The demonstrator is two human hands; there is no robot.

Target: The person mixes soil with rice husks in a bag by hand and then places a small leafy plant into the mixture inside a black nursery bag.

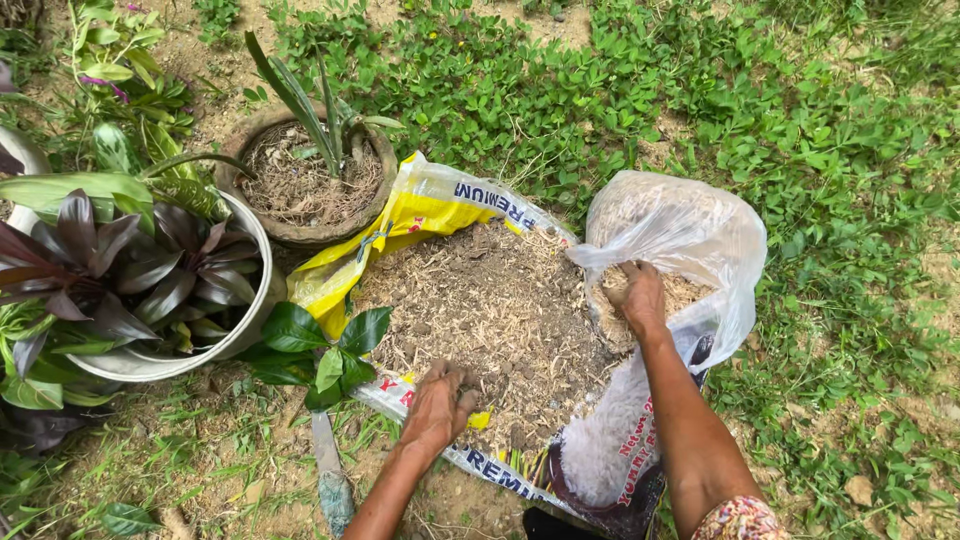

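Hands in potting mix

Left hand [437,405] grip curled narrow, digging soil heap [490,310]; right hand [640,295] grip closed on husk inside clear bag [680,235].

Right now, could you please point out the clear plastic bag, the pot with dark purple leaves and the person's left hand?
clear plastic bag [690,225], head view, on its upper wall.
pot with dark purple leaves [255,250], head view, on its pale rim.
left hand [437,405], head view, on its back.

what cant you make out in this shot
Head view:
- right hand fingers: buried in the husk inside the clear plastic bag.
- left hand fingertips: curled into the soil mix on the sack.
- tool by the left arm: half hidden in grass.
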